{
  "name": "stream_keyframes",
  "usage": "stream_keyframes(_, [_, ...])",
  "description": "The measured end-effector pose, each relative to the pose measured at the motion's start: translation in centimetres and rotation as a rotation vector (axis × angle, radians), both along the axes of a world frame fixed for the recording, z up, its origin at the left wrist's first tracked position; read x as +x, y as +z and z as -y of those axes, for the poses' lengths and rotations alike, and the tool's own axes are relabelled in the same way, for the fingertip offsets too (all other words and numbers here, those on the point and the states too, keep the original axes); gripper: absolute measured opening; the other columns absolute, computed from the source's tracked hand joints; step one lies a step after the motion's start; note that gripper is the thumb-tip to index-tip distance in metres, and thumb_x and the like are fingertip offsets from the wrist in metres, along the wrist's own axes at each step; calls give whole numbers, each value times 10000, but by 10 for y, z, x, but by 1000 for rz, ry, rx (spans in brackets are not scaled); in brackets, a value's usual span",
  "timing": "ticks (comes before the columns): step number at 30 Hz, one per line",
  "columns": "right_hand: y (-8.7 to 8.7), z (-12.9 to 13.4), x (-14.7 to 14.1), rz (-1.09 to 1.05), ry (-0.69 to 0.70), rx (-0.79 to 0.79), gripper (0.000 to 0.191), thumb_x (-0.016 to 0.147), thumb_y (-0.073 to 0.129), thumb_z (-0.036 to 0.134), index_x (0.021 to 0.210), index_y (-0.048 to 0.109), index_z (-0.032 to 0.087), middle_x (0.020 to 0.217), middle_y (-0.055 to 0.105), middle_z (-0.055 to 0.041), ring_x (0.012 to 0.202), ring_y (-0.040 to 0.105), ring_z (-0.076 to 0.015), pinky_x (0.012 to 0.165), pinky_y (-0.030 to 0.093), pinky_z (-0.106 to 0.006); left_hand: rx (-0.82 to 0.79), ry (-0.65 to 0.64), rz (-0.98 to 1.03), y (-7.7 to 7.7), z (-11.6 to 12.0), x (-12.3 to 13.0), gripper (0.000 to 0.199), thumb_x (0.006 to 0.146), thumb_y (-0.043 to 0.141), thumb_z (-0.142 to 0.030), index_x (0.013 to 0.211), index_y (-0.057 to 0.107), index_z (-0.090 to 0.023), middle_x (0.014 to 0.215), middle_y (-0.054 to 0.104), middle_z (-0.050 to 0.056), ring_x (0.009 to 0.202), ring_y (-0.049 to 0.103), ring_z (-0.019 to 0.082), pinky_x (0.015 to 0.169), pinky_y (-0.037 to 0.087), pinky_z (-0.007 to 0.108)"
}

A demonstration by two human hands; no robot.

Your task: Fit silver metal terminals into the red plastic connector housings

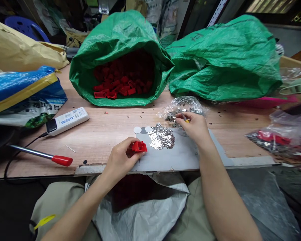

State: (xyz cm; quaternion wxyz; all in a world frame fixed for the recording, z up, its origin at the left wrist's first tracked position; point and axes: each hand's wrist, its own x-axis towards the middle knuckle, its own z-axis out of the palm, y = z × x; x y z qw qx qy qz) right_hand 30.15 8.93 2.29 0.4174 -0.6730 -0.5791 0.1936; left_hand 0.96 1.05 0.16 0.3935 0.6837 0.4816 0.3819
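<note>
My left hand (pixel 121 155) is closed around a small red plastic housing (pixel 139 146), its hollow side facing up, just above the front of a grey sheet (pixel 175 160). A pile of small shiny metal pieces (pixel 162 137) lies on that sheet between my two hands. Beyond the pile, my right hand (pixel 194 125) pinches a thin metal tool with a yellow part (pixel 186 119); its exact kind is hidden by the fingers. The tool is over a clear plastic bag (pixel 190 103) of small metal parts.
An open green sack (pixel 120 33) full of red housings (pixel 122 85) stands behind; another green sack (pixel 225 60) is at right. A white device (pixel 69 121) and a red-handled lever (pixel 61 160) are left. A bag of parts (pixel 278 142) lies right; an open grey bag (pixel 145 221) covers my lap.
</note>
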Motion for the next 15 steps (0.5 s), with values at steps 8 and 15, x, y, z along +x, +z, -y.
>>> stream_keyframes(8, [20,19,-35,-544,286,-248,527,610,907,507,952,728,148,622,497,38,474,339,-64,410,217,-209,-34,48,59,0,1,1,275,847,707,-273,1097,605,-221,1029,717,30,828,708,161,715,588,256])
stream_keyframes(15, [19,42,-98,-804,396,-296,461,621,917,445,929,722,163,672,521,47,445,300,-39,386,200,-198,-18,136,233,-2,1,2,306,803,783,-318,1058,656,-206,1023,710,37,779,710,145,663,615,237])
